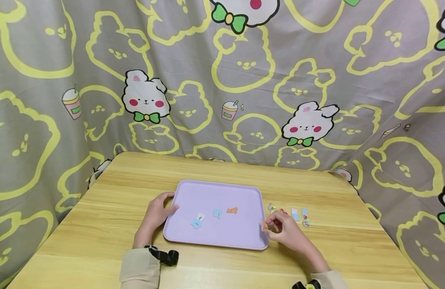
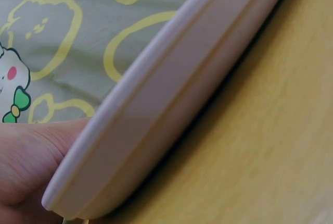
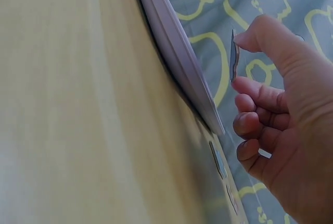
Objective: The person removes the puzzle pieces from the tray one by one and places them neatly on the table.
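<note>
A lilac tray [image 1: 222, 237] lies on the table, and my left hand [image 1: 158, 212] grips its left edge with the thumb over the rim. In the left wrist view the tray's side wall [image 2: 151, 94] hides most of that hand. Between thumb and index finger, my right hand [image 1: 285, 230] pinches a small orange puzzle piece [image 1: 264, 225] at the tray's right rim. Edge-on, the thin piece [image 3: 234, 57] shows in the right wrist view. On the tray lie an orange piece [image 1: 232, 210], a light blue piece [image 1: 217, 213] and a blue-and-white pair [image 1: 197, 222].
Several more puzzle pieces [image 1: 295, 214] lie on the wooden table [image 1: 338, 237] right of the tray, partly behind my right hand. A patterned grey curtain [image 1: 193, 80] hangs along the table's far edge and sides.
</note>
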Demonstrator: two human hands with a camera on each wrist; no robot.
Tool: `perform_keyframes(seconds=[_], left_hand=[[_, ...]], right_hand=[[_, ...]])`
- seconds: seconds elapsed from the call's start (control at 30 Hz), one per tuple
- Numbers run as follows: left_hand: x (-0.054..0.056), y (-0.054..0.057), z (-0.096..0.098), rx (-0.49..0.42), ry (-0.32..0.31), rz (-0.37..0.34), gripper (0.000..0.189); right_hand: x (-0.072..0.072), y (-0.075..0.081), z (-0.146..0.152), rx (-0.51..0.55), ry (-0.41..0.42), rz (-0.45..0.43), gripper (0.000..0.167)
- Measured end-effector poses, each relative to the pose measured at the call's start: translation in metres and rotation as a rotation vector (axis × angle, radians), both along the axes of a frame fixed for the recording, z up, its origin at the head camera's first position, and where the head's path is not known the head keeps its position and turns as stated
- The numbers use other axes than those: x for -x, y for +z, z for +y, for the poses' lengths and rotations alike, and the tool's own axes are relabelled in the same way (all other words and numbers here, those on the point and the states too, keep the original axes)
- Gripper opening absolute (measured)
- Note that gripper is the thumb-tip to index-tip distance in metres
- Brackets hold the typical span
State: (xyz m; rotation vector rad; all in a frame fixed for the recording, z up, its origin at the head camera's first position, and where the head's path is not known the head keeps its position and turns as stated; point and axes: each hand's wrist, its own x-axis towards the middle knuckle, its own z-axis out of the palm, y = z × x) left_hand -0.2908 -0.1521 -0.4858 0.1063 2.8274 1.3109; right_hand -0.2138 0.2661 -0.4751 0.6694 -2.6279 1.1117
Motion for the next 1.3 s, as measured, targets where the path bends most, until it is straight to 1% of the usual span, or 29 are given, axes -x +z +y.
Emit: perform_keyframes(seconds=[0.37, 0.63, 0.77, 0.9, 1.03, 1.17, 1.3], left_hand=[[0.000, 0.000, 0.000, 0.004, 0.005, 0.000, 0.052], [0.001, -0.001, -0.001, 0.001, 0.003, 0.005, 0.052], [0.001, -0.001, 0.000, 0.006, 0.007, 0.006, 0.052], [0.001, -0.001, 0.000, 0.006, 0.010, 0.004, 0.051], [0.001, 0.000, 0.000, 0.005, 0.009, 0.003, 0.052], [0.000, 0.001, 0.000, 0.003, 0.006, 0.001, 0.052], [0.000, 0.002, 0.000, 0.001, 0.002, 0.001, 0.052]], right_hand=[[-0.006, -0.001, 0.014, -0.033, -0.053, -0.017, 0.022], [-0.012, -0.002, 0.027, -0.062, -0.056, -0.048, 0.021], [-0.012, -0.003, 0.030, -0.101, -0.062, -0.038, 0.022], [-0.011, -0.002, 0.031, -0.131, -0.057, -0.035, 0.024], [-0.011, -0.002, 0.030, -0.163, -0.034, -0.032, 0.024], [-0.011, 0.000, 0.030, -0.191, -0.007, -0.017, 0.023], [-0.010, 0.002, 0.030, -0.225, -0.001, 0.005, 0.023]])
